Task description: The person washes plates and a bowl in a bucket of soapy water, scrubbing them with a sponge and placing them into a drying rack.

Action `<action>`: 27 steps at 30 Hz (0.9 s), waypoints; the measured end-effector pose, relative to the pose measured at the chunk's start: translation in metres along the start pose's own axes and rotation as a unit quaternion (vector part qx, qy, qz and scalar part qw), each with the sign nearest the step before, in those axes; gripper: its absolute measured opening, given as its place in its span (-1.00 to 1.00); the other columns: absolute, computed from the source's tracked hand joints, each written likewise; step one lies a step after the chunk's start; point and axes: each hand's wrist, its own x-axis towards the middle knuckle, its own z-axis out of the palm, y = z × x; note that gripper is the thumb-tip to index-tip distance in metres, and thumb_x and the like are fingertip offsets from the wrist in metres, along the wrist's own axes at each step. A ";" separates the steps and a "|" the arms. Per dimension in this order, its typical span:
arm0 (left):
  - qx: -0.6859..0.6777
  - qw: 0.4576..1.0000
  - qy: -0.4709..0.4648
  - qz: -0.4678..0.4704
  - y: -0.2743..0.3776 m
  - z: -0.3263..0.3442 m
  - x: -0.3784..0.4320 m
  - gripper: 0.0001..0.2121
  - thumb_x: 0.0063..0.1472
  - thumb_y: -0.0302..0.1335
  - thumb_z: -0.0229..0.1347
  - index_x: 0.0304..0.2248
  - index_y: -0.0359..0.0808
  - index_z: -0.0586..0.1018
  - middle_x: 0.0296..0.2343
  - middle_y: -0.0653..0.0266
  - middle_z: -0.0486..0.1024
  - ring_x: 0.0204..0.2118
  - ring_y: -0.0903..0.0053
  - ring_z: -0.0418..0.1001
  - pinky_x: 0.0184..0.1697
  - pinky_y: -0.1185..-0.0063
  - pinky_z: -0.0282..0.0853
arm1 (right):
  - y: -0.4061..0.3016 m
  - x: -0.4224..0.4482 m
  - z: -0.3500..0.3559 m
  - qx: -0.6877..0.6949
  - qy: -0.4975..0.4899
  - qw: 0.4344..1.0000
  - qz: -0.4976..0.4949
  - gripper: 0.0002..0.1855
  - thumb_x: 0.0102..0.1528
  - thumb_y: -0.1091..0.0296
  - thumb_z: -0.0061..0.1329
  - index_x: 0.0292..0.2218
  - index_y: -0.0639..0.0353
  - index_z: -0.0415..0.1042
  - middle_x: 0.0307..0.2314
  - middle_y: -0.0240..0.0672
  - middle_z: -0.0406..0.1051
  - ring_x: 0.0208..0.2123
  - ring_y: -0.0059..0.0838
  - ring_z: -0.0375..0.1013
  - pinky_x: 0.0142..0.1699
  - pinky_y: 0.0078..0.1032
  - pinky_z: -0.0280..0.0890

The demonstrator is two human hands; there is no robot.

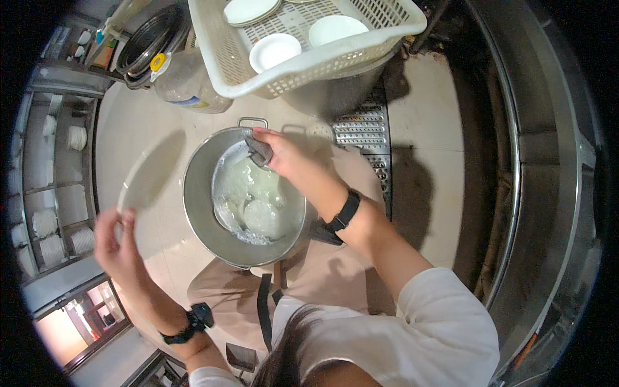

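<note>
My left hand is raised left of the pot, fingers pinching the edge of a white plate. That plate is tilted nearly edge-on and blurred. My right hand grips a wet grey cloth over the far rim of a deep metal pot. Foamy water lies in the pot. Several pale dishes sit under the water, their outlines partly hidden by foam and glare. The pot stands on the floor before my knees, with a wire handle at its far side.
A white plastic basket holding white dishes rests on a large metal pot beyond. Beside it stands a clear plastic jug with a yellow cap. A metal drain grate lies right; shelves with stacked dishes stand left.
</note>
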 end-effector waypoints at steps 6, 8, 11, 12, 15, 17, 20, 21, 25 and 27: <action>0.089 0.882 0.031 0.462 0.122 0.101 0.127 -0.85 -0.20 -0.52 0.21 -0.53 -0.28 0.52 -0.55 0.31 0.45 -0.46 0.46 0.39 -0.38 0.57 0.30 | -0.001 0.006 0.007 -0.037 -0.018 0.999 0.024 -0.70 -0.04 0.37 -0.03 -0.20 0.10 0.35 -0.38 -0.45 0.39 -0.38 -0.59 0.35 -0.30 -0.56 0.30; 0.051 0.840 -0.047 0.538 0.137 0.154 0.161 -0.89 -0.18 -0.47 0.15 -0.59 -0.26 0.48 -0.59 0.32 0.40 -0.49 0.39 0.35 -0.43 0.53 0.29 | 0.006 0.014 0.011 -0.026 -0.031 0.999 0.005 -0.70 -0.07 0.33 0.01 -0.23 0.08 0.38 -0.39 -0.50 0.40 -0.42 -0.65 0.35 -0.34 -0.61 0.28; 0.042 0.801 -0.135 0.581 0.141 0.241 0.188 -0.90 -0.12 -0.44 0.12 -0.54 -0.23 0.47 -0.57 0.30 0.38 -0.46 0.35 0.36 -0.44 0.48 0.30 | 0.005 0.017 0.018 -0.023 -0.052 0.998 -0.006 -0.71 -0.06 0.32 -0.01 -0.24 0.09 0.37 -0.41 -0.51 0.40 -0.43 -0.66 0.34 -0.35 -0.62 0.26; 0.063 0.790 -0.162 0.588 0.142 0.264 0.193 -0.89 -0.09 -0.42 0.09 -0.54 -0.23 0.44 -0.56 0.32 0.36 -0.44 0.37 0.36 -0.44 0.47 0.31 | 0.005 0.019 0.021 -0.031 -0.045 0.998 0.006 -0.72 -0.05 0.31 -0.02 -0.24 0.10 0.37 -0.41 -0.51 0.40 -0.44 -0.67 0.34 -0.35 -0.63 0.25; 0.122 0.750 -0.205 0.617 0.139 0.321 0.197 -0.88 -0.08 -0.42 0.06 -0.51 -0.24 0.41 -0.55 0.34 0.34 -0.41 0.39 0.36 -0.43 0.47 0.33 | 0.000 0.015 0.031 -0.022 -0.082 0.996 0.010 -0.72 -0.05 0.30 -0.04 -0.24 0.12 0.37 -0.44 -0.52 0.38 -0.46 -0.68 0.32 -0.36 -0.66 0.22; 0.149 0.725 -0.233 0.631 0.135 0.351 0.196 -0.88 -0.08 -0.45 0.04 -0.49 -0.25 0.39 -0.53 0.34 0.33 -0.39 0.41 0.37 -0.40 0.47 0.36 | 0.002 0.026 0.025 0.012 -0.126 0.992 -0.023 -0.72 -0.05 0.30 -0.05 -0.25 0.13 0.38 -0.46 -0.52 0.38 -0.47 -0.69 0.32 -0.38 -0.66 0.21; 0.151 0.709 -0.262 0.637 0.122 0.377 0.197 -0.88 -0.09 -0.49 0.03 -0.48 -0.26 0.38 -0.49 0.32 0.34 -0.37 0.39 0.37 -0.36 0.48 0.37 | -0.008 0.013 0.043 0.010 -0.070 0.997 -0.008 -0.77 -0.06 0.29 -0.07 -0.31 0.10 0.39 -0.49 -0.55 0.37 -0.47 -0.71 0.31 -0.42 -0.67 0.19; 0.143 0.707 -0.268 0.639 0.123 0.379 0.196 -0.88 -0.10 -0.50 0.02 -0.48 -0.27 0.38 -0.48 0.31 0.34 -0.36 0.38 0.38 -0.34 0.47 0.37 | -0.010 0.011 0.045 0.011 -0.078 0.997 -0.014 -0.78 -0.06 0.28 -0.07 -0.32 0.09 0.39 -0.50 -0.55 0.37 -0.47 -0.71 0.31 -0.42 -0.67 0.19; 0.095 0.723 -0.310 0.610 0.135 0.384 0.186 -0.81 -0.08 -0.51 0.03 -0.37 -0.24 0.43 -0.40 0.28 0.37 -0.31 0.32 0.39 -0.28 0.44 0.35 | -0.012 0.009 0.053 0.042 -0.033 0.998 -0.016 -0.84 -0.03 0.26 -0.09 -0.38 0.07 0.36 -0.56 -0.54 0.33 -0.52 -0.69 0.31 -0.45 -0.69 0.16; 0.097 0.742 -0.363 0.555 0.136 0.386 0.185 -0.74 -0.07 -0.49 0.04 -0.30 -0.21 0.44 -0.34 0.27 0.38 -0.28 0.30 0.39 -0.25 0.43 0.34 | 0.006 0.034 0.036 0.077 -0.085 0.993 -0.040 -0.86 -0.02 0.28 -0.09 -0.38 0.09 0.36 -0.57 -0.52 0.32 -0.51 -0.68 0.31 -0.42 -0.67 0.17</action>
